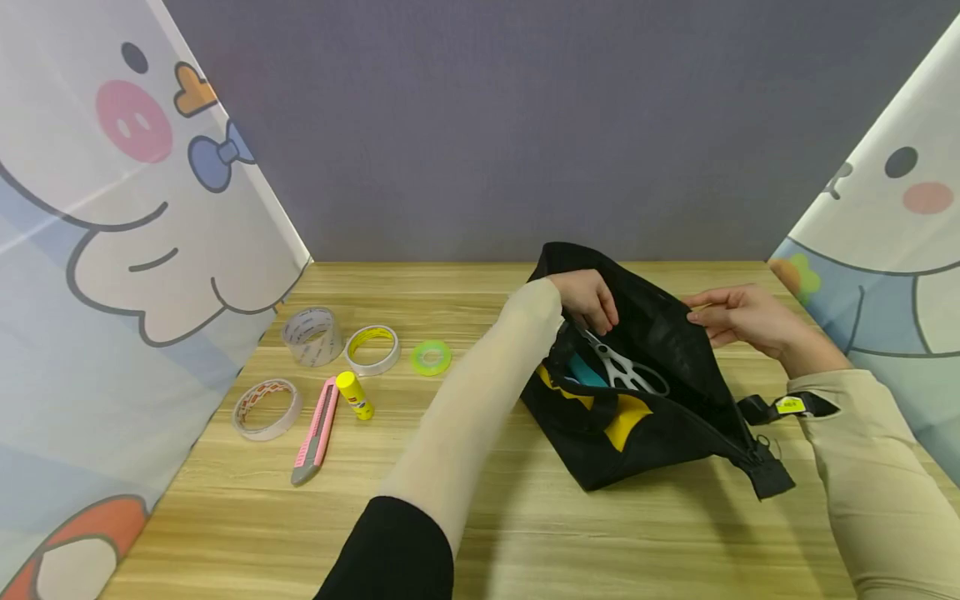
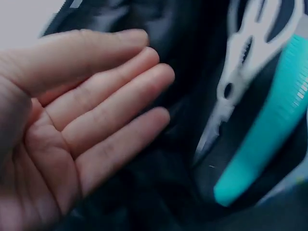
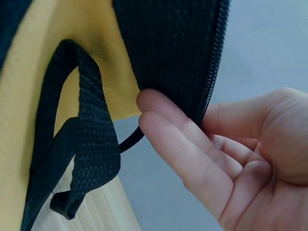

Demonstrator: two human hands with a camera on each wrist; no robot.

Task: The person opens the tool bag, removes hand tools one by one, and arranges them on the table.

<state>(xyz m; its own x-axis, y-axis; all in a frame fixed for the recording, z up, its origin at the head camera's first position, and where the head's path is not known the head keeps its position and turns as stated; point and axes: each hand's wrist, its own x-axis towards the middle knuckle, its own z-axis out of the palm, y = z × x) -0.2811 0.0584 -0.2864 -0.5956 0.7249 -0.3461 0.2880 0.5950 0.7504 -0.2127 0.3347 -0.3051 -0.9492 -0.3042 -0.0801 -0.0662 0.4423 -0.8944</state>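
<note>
A black zippered bag [image 1: 652, 446] with yellow patches stands unzipped on the table. Inside it lie scissors [image 1: 621, 367] with white handles and a long teal object [image 2: 260, 130] with ridged marks, its kind unclear. My left hand [image 1: 588, 300] reaches into the bag's mouth from the left. In the left wrist view its fingers [image 2: 120, 96] are nearly straight and hold nothing, a short way from the scissors. At the bag's right side, my right hand [image 1: 742, 321] pinches the rim beside the zipper [image 3: 211, 72] between thumb and fingers.
On the table's left lie a wide clear tape roll [image 1: 312, 337], two narrower tape rolls, white-yellow [image 1: 372, 350] and whitish [image 1: 267, 410], a green tape roll [image 1: 431, 358], a pink utility knife [image 1: 318, 429] and a yellow glue stick [image 1: 354, 396]. A grey wall panel [image 1: 495, 133] stands behind.
</note>
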